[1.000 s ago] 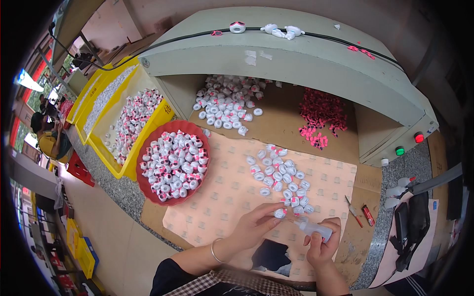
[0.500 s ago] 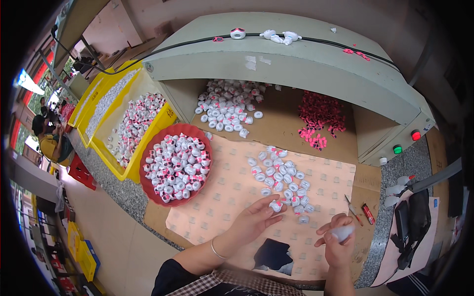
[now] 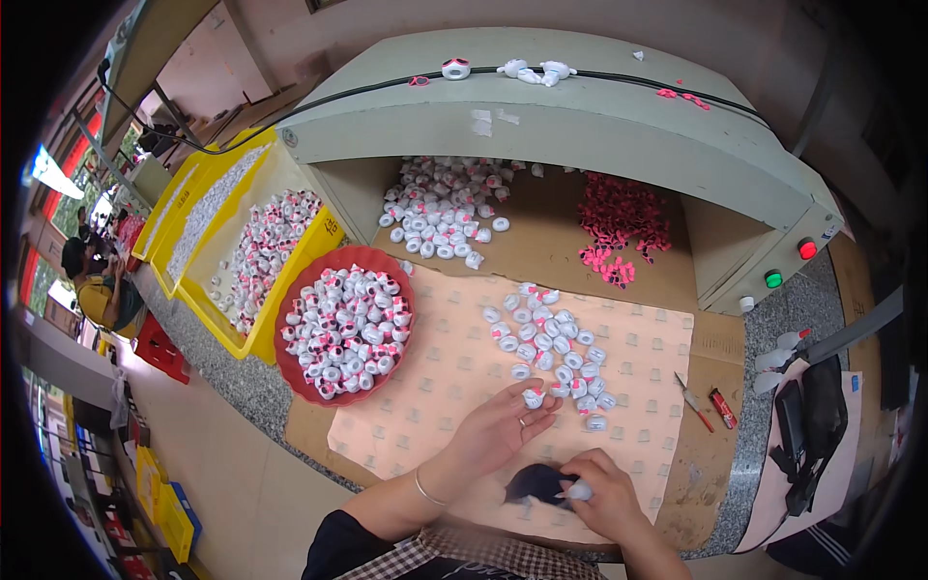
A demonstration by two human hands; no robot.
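Fingertips of the left hand (image 3: 498, 433) pinch a small white plastic cap (image 3: 533, 397) at the loose cluster of white caps (image 3: 551, 343), lying at its one o'clock. Right hand (image 3: 604, 498) clenches a small white piece (image 3: 580, 491) beside a dark pouch (image 3: 537, 481).

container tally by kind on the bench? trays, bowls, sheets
Yellow trays: 2
Red bowl: 1
Patterned pink sheet: 1
Total: 4
The small white caps piled in and around them are too many to count.
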